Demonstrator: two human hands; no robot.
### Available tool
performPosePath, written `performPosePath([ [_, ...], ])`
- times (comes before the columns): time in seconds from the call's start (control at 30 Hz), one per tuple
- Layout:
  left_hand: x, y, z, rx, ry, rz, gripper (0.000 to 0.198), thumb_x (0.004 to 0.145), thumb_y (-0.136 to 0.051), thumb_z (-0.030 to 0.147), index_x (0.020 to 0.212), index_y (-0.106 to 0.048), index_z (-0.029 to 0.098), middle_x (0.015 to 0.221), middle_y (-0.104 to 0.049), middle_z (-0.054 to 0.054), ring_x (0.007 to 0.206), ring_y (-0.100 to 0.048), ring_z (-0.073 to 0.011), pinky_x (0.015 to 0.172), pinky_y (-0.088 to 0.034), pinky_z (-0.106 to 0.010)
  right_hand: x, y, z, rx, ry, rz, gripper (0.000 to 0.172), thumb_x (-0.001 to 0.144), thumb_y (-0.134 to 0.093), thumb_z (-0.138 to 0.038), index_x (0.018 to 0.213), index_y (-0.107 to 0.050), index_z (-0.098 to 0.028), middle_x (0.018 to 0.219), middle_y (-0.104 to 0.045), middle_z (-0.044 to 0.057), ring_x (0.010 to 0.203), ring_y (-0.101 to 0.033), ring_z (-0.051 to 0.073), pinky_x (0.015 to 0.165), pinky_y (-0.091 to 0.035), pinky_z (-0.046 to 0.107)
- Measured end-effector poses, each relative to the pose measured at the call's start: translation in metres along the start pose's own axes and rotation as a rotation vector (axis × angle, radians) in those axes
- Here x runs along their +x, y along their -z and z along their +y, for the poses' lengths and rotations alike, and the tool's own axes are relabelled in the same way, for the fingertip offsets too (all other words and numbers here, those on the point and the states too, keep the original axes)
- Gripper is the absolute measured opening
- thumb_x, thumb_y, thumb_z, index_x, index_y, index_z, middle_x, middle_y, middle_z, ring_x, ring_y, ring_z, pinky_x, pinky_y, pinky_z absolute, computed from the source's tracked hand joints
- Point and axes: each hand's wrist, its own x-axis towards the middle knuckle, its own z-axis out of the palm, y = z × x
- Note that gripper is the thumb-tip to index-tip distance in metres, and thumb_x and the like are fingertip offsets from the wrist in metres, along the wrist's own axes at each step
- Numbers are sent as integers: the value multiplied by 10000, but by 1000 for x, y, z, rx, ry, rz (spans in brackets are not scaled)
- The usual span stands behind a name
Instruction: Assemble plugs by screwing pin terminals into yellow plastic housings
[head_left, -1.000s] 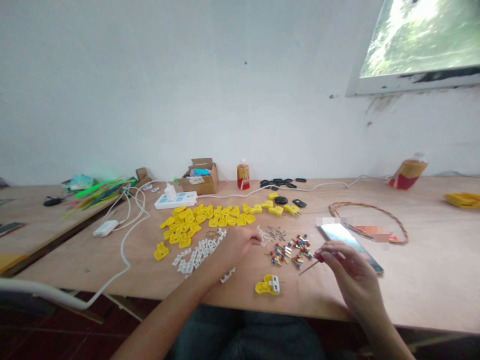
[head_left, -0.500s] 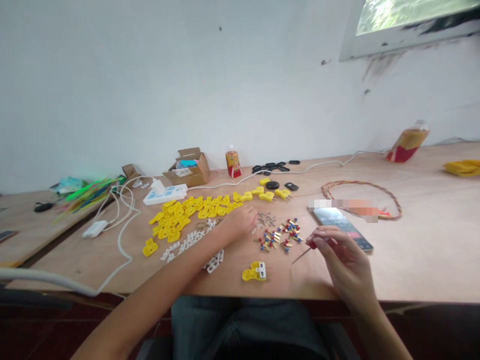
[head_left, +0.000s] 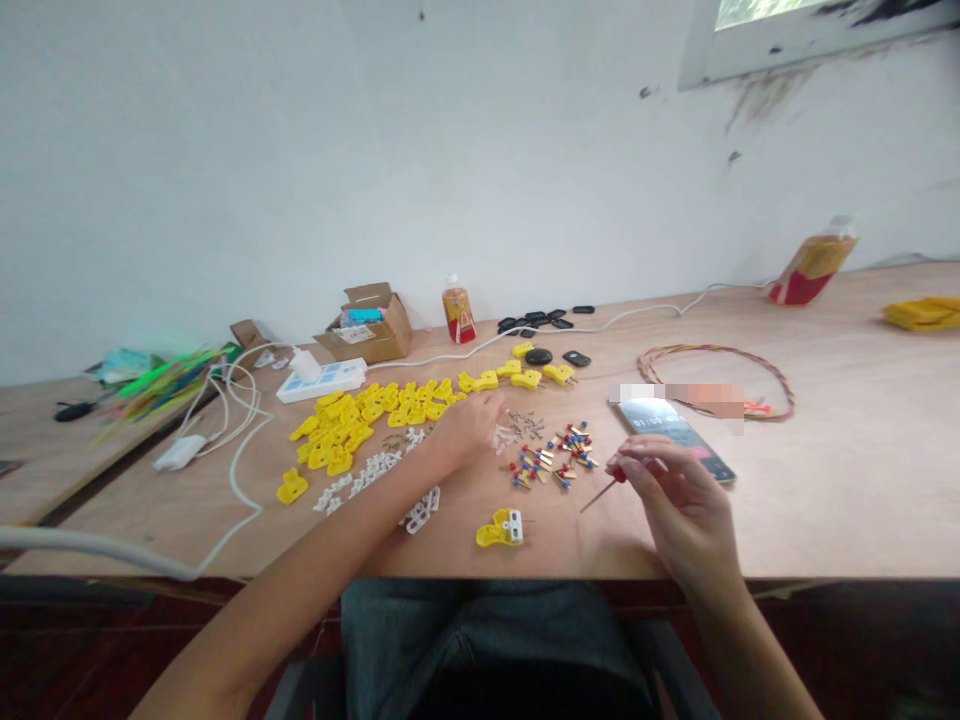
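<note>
Right hand (head_left: 679,500) pinching red-handled screwdriver (head_left: 616,476), shaft angled down; left hand (head_left: 465,432) curled beside loose screws (head_left: 526,425), grip unclear.

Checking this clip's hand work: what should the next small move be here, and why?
Probably the left hand should pick one screw from the small metal screws beside it, since it is right next to that pile while the right hand already grips a red-handled screwdriver, tip pointing down.

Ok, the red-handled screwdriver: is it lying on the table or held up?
Held up: the right hand pinches the red-handled screwdriver between its fingertips, and the thin metal shaft slants downward.
</note>
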Motion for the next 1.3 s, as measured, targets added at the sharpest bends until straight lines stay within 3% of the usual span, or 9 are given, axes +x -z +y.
performPosePath([
  [0.2, -4, 3, 3, -2, 0, -7, 225, 1101, -438, 189, 1066, -656, 153, 1038, -745, -128, 978, -701, -270, 896, -536, -368, 0, 0, 2, -18, -4, 12, 155, 975, -731, -185, 1076, -774, -294, 1084, -692, 38, 977, -707, 190, 787, -637, 318],
  [0.5, -2, 1, 2, -10, -59, -57, 441, 1118, -451, 337, 853, -746, 143, 876, -761, -156, 890, -714, -293, 883, -510, -415, -1, 1, 0, -15, -24, 30, 135, 965, -740, -205, 1066, -776, -288, 1070, -700, 46, 879, -714, 187, 764, -656, 351],
  [0.7, -4, 4, 2, -80, -23, -21, 335, 1104, -433, 282, 950, -705, 162, 995, -760, -153, 984, -697, -301, 914, -504, -413, 0, 0, -1, -8, -33, 30, 142, 968, -733, -200, 1067, -779, -290, 1079, -703, 45, 869, -711, 180, 771, -654, 347],
  [0.93, -9, 2, -1, -256, 86, 35, 217, 1103, -398, 263, 1025, -590, 202, 956, -703, -83, 907, -676, -269, 840, -505, -374, 2, -2, -6, -49, 3, 17, 109, 986, -717, -241, 1062, -771, -296, 1053, -698, 44, 853, -697, 191, 749, -619, 359],
  [1.07, -17, 10, 1, -397, 111, 49, 230, 1104, -387, 291, 962, -555, 225, 871, -659, -32, 835, -644, -236, 788, -486, -344, 26, -21, -24, -280, 101, -135, 203, 1078, -556, -299, 1176, -734, -299, 1006, -667, 52, 806, -645, 192, 723, -555, 348],
  [1.17, -21, 17, 4, -511, 125, 76, 265, 1111, -360, 332, 954, -544, 225, 818, -623, -9, 794, -625, -221, 748, -463, -328, 58, -50, -29, -550, 173, -370, 267, 1092, -502, -303, 1271, -700, -288, 1033, -689, 78, 900, -672, 227, 808, -548, 367],
  [1.3, -22, 15, 5, -658, 131, 134, 324, 1125, -322, 392, 987, -555, 213, 834, -618, -8, 797, -622, -210, 740, -453, -317, 91, -86, -8, -831, 171, -623, 150, 998, -677, -325, 1094, -741, -228, 1037, -760, 113, 886, -705, 279, 765, -527, 379],
])
